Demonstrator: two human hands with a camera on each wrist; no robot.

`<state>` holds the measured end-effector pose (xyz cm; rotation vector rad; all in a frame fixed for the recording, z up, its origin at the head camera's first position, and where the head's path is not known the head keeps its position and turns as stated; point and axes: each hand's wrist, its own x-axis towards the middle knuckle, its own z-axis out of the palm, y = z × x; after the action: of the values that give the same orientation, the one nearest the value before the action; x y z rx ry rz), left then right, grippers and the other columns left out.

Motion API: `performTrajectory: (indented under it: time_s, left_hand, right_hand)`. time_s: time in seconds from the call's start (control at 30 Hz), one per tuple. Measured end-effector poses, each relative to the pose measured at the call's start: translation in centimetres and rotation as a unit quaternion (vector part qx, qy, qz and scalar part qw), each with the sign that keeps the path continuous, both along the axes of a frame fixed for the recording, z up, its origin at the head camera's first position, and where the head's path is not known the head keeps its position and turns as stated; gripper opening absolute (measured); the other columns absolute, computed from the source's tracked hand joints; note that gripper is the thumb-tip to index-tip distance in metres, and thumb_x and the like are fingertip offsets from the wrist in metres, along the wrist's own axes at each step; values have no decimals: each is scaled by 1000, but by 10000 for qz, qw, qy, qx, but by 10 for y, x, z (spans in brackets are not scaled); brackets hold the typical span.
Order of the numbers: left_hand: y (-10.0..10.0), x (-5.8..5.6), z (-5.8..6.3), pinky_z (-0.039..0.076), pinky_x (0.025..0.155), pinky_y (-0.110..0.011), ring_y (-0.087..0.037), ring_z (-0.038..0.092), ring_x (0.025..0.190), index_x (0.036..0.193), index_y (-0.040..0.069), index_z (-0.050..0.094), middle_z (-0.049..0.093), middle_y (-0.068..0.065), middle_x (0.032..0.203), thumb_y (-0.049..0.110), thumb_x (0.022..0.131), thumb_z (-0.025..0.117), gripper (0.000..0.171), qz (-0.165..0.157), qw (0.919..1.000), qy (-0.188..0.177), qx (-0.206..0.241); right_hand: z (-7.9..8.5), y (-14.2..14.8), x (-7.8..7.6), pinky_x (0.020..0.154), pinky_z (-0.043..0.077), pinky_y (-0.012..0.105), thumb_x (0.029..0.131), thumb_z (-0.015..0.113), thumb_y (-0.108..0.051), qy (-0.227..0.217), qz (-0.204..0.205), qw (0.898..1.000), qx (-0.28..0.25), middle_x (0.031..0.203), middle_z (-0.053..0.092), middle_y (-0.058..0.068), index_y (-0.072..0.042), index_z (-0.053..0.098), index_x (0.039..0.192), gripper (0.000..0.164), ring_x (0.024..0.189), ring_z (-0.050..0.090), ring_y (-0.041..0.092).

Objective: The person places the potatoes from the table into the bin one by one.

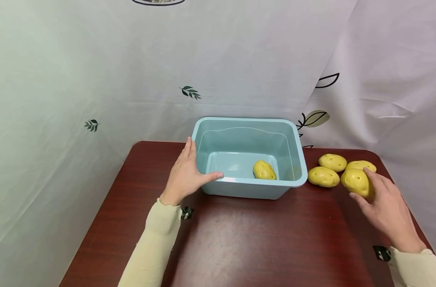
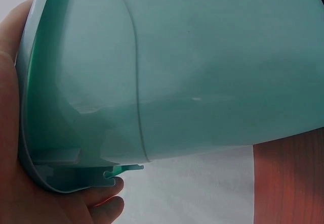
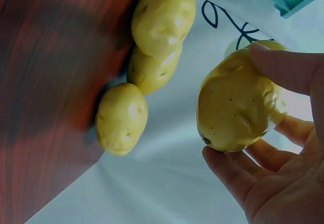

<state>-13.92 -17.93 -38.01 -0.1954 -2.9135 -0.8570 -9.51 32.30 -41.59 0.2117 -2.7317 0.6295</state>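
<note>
A light blue plastic bin (image 1: 232, 164) stands at the back of the table with one yellow potato (image 1: 264, 170) lying inside, toward its right end. My left hand (image 1: 183, 177) holds the bin's front left corner, thumb across the front rim, fingers along the left side. In the left wrist view fingertips (image 2: 109, 211) show past the rim's edge. Over on the right, my right hand (image 1: 393, 211) grips another potato (image 3: 238, 102) between thumb and fingers, lifted off the table. Beyond it lie three more potatoes (image 1: 323, 177) close together, right of the bin.
The dark red-brown table (image 1: 261, 239) has rounded far corners. A pale cloth (image 1: 253, 71) with leaf prints hangs right behind the bin and along both sides of the table.
</note>
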Motion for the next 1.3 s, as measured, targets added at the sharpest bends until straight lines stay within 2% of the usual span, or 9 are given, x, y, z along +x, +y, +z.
performTrajectory:
  time_s: [0.47, 0.77, 1.13, 1.3]
  left_hand:
    - [-1, 0, 0, 19, 121, -49, -28, 7, 154, 160, 0, 11, 1, -11, 168, 87, 69, 64, 136, 1, 10000, 15, 8]
    - [-1, -1, -1, 20, 121, -50, -30, 9, 154, 160, 0, 12, 2, -13, 168, 88, 68, 63, 137, 0, 10000, 40, 42]
    - [-1, 0, 1, 19, 121, -49, -33, 11, 153, 160, 0, 11, 0, -10, 169, 91, 67, 60, 139, 14, 10000, -12, 9]
    - [-1, -1, 0, 19, 121, -49, -33, 12, 153, 160, 0, 12, 0, -11, 169, 91, 67, 60, 139, 20, 10000, 6, -7]
  right_hand:
    - [12, -13, -5, 98, 29, 69, 80, 80, -5, 326, 146, 9992, -168, 135, 46, 36, 2, 42, 149, 80, 115, 41, 58]
    - [19, -22, -8, 111, 25, 64, 79, 80, -3, 413, 207, 9987, -223, 142, 46, 32, 2, 42, 149, 80, 123, 40, 57]
    - [27, -35, -10, 114, 25, 58, 76, 80, -1, 617, 420, 9967, -333, 140, 48, 31, -2, 43, 151, 84, 122, 42, 56]
    - [31, -40, -11, 112, 27, 59, 75, 81, 0, 665, 424, 9963, -338, 140, 48, 31, -3, 43, 151, 85, 121, 42, 55]
